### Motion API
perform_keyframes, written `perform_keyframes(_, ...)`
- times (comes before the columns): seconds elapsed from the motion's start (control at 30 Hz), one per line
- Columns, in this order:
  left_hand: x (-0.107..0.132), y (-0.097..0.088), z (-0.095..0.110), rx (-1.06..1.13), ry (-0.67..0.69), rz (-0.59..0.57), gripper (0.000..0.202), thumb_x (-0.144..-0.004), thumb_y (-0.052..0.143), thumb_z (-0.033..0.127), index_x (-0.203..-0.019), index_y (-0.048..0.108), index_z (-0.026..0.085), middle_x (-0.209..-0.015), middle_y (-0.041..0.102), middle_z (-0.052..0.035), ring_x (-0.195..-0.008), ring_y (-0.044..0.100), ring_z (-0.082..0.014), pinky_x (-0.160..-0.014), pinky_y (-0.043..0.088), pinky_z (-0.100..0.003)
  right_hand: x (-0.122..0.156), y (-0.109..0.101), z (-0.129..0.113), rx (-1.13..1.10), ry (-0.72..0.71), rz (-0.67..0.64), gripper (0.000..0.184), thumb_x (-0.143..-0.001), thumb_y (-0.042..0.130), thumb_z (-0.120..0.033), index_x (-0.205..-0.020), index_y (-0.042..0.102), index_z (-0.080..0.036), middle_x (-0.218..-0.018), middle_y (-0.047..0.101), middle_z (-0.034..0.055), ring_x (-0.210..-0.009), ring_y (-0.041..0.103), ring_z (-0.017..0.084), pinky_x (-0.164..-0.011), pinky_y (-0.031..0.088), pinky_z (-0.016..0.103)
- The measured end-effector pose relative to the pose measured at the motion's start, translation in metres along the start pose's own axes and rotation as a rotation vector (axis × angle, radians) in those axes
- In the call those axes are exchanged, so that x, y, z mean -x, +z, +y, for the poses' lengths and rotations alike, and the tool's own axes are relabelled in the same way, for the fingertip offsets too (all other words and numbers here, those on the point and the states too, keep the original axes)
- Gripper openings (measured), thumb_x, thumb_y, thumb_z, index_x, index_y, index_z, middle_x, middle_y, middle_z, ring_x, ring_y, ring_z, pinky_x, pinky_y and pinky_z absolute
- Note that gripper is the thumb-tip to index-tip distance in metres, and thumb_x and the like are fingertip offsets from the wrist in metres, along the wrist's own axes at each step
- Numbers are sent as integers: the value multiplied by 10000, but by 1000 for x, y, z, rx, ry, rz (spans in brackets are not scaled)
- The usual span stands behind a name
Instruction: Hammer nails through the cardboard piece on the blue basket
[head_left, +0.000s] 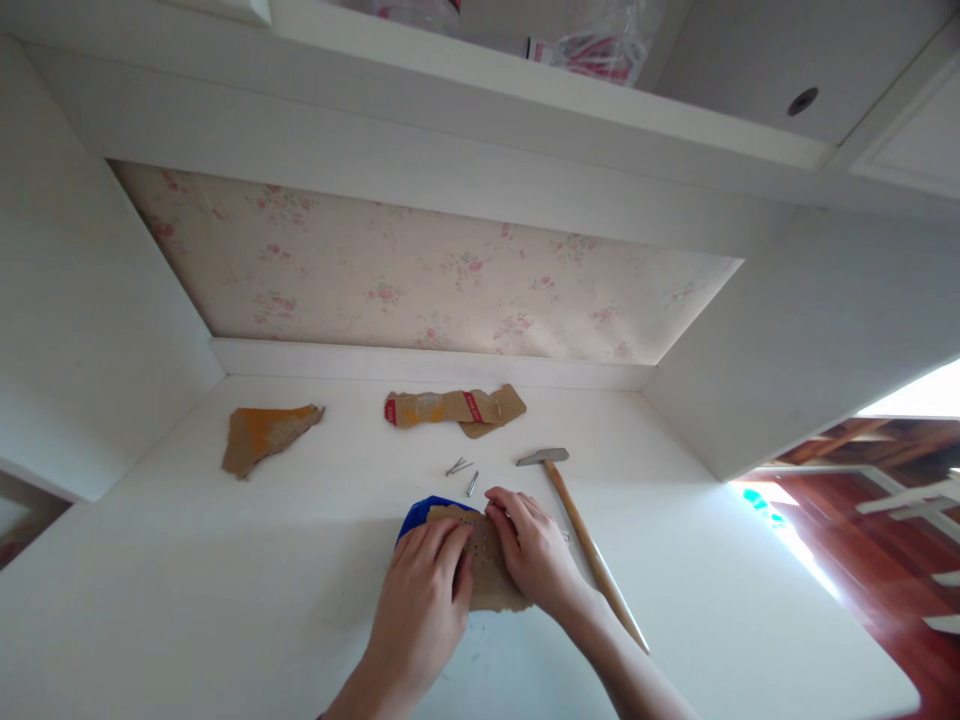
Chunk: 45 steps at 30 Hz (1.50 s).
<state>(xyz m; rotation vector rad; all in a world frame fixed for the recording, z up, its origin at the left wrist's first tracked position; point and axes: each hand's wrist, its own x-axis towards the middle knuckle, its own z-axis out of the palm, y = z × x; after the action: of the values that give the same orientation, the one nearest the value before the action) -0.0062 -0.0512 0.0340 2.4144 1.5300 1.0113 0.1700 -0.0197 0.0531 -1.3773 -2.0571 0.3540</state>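
A brown cardboard piece point(487, 572) dotted with small holes lies on the white desk point(225, 580), over something blue point(420, 513). My left hand point(424, 600) rests flat on its left part, fingers stretched out. My right hand point(532, 550) sits on its right part with the fingertips pinched together at the top edge; what they pinch is too small to make out. A few loose nails point(463, 472) lie just beyond the cardboard. A hammer point(581, 530) with a wooden handle lies right of my right hand.
Two more torn cardboard scraps lie farther back: one at the left point(262, 435), one in the middle point(454, 408) with red marks. Floral wallpaper point(420, 280) backs the desk alcove, white side walls close it in. The desk edge drops off at the right.
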Motion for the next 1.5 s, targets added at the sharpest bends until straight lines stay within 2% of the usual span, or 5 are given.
perform_keyframes(0.47, -20, -5, 7, 2, -51, -111, 197, -971, 452, 211, -1109, 593, 207, -974, 699, -72, -909, 662, -251, -777, 536, -397, -1, -6, -5, 51, -71, -18, 185, -987, 442, -146, -1049, 600, -217, -881, 702, 49, -814, 630, 200, -760, 481, 311)
perform_keyframes(0.67, -38, 0, 8, 191, -153, -211, 225, -890, 467, 68, -1002, 585, 222, -946, 688, -40, -876, 664, -224, -757, 533, -345, -2, -10, -9, 50, -75, -35, 234, -986, 420, -132, -1107, 595, -230, -909, 705, 47, -822, 640, 196, -733, 501, 290)
perform_keyframes(0.83, -36, 9, 2, 416, -244, -138, 307, -856, 491, 73, -1118, 555, 220, -1020, 688, -55, -957, 670, -216, -831, 546, -348, 0, -7, -6, 57, -64, -37, 335, -986, 408, -130, -1272, 531, -254, -945, 717, 40, -834, 653, 194, -750, 524, 292)
perform_keyframes(1.0, -41, 6, 4, 470, -189, -91, 209, -958, 460, 216, -1087, 623, 233, -1043, 681, -47, -972, 660, -193, -906, 531, -351, 5, 1, 5, 80, -37, -16, 456, -975, 388, -128, -1427, 364, -178, -1007, 720, 89, -927, 664, 229, -809, 542, 349)
perform_keyframes(1.5, -45, 10, -1, 334, -163, -88, 178, -957, 497, 251, -949, 675, 243, -928, 744, -15, -843, 702, -190, -773, 536, -293, 5, -12, 0, 29, -35, 43, 361, -964, 517, -208, -1321, 489, -245, -990, 761, 24, -903, 666, 216, -891, 484, 379)
